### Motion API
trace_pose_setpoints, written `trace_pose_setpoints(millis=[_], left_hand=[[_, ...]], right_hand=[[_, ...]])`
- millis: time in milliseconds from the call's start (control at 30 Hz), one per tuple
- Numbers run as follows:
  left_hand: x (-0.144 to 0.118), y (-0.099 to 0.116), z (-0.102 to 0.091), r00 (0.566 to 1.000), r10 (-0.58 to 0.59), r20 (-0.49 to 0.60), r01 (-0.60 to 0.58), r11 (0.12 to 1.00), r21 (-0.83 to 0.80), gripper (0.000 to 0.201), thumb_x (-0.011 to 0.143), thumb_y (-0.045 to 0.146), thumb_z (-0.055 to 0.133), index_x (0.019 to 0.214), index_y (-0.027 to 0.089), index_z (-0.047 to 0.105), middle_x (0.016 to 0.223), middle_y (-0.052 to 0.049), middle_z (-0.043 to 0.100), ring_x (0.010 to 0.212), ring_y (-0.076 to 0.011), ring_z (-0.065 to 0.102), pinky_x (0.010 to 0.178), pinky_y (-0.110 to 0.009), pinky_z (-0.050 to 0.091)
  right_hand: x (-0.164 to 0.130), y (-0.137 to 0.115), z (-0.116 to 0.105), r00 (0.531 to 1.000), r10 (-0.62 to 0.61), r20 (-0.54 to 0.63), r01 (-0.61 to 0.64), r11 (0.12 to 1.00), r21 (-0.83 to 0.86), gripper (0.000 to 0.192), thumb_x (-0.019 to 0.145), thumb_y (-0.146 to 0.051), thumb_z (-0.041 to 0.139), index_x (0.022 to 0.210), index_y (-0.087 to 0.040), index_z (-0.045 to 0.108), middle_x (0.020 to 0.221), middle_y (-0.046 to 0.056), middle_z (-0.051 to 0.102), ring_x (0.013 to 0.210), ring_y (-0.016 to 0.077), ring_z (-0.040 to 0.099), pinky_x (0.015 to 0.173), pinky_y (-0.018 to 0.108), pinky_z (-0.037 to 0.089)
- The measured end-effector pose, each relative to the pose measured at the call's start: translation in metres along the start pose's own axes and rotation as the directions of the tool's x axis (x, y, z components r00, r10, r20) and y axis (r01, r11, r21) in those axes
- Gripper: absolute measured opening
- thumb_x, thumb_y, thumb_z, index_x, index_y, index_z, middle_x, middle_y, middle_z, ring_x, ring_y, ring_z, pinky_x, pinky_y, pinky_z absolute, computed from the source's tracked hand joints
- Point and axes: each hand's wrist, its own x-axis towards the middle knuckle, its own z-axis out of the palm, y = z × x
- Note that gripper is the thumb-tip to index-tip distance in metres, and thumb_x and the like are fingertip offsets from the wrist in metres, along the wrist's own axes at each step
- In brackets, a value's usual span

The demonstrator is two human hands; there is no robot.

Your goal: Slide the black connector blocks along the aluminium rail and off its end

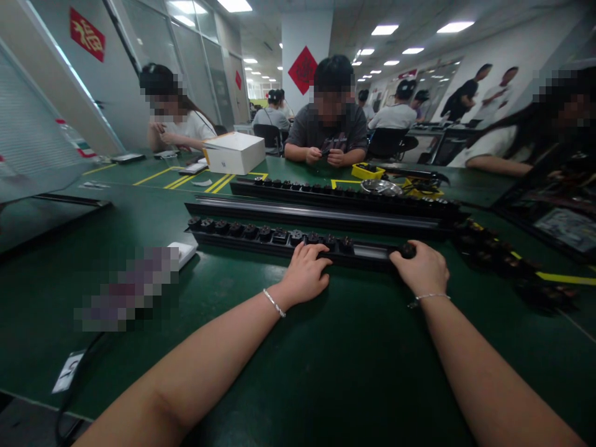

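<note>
A long black strip [261, 239] with a row of black sockets lies across the green table in front of me. My left hand [305, 273] rests on its near edge, fingers spread over the sockets. At the strip's right end my right hand [421, 268] is curled around a small black socket piece [408, 250] and presses it against the strip. Both wrists wear thin bracelets.
Two more black strips [326, 214] lie behind the near one. Loose black sockets [493, 251] are heaped at the right. A white box [235, 152], a yellow tray [367, 171] and a metal dish [380, 186] stand farther back. Three people sit across the green table [326, 372].
</note>
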Motion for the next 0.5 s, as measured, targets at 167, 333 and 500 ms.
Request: trace_pose_setpoints(millis=[167, 333, 500], left_hand=[[0.0, 0.0008, -0.0013, 1.0, 0.002, 0.001, -0.002, 1.0, 0.013, 0.029, 0.08, 0.025, 0.054, 0.107, 0.023, 0.064, 0.13, -0.007, 0.05, 0.125, -0.0244, 0.041, 0.114, -0.051, 0.018], [-0.0006, -0.002, 0.0031, 1.0, 0.0, -0.016, 0.0, 1.0, 0.021, 0.031, 0.079, 0.025, 0.055, 0.108, 0.022, 0.065, 0.129, -0.007, 0.051, 0.124, -0.0255, 0.042, 0.114, -0.053, 0.018], [-0.0008, -0.0031, 0.0043, 1.0, 0.001, -0.02, 0.0, 1.0, 0.023, 0.03, 0.079, 0.025, 0.055, 0.108, 0.023, 0.064, 0.129, -0.007, 0.051, 0.125, -0.0253, 0.042, 0.114, -0.053, 0.018]], right_hand=[[-0.0021, -0.0004, -0.0011, 1.0, 0.023, -0.007, -0.023, 0.998, 0.051, 0.055, 0.07, -0.043, 0.051, 0.119, -0.02, 0.056, 0.117, 0.012, 0.058, 0.113, 0.0303, 0.046, 0.092, 0.047, 0.037], [-0.0007, 0.0042, 0.0023, 1.0, -0.005, -0.026, 0.006, 0.998, 0.06, 0.053, 0.071, -0.041, 0.05, 0.117, -0.017, 0.057, 0.119, 0.012, 0.057, 0.114, 0.0289, 0.045, 0.096, 0.045, 0.036], [-0.0011, 0.0058, 0.0021, 0.999, -0.022, -0.039, 0.024, 0.999, 0.049, 0.054, 0.07, -0.04, 0.051, 0.118, -0.014, 0.056, 0.122, 0.013, 0.056, 0.113, 0.0286, 0.046, 0.099, 0.042, 0.034]])
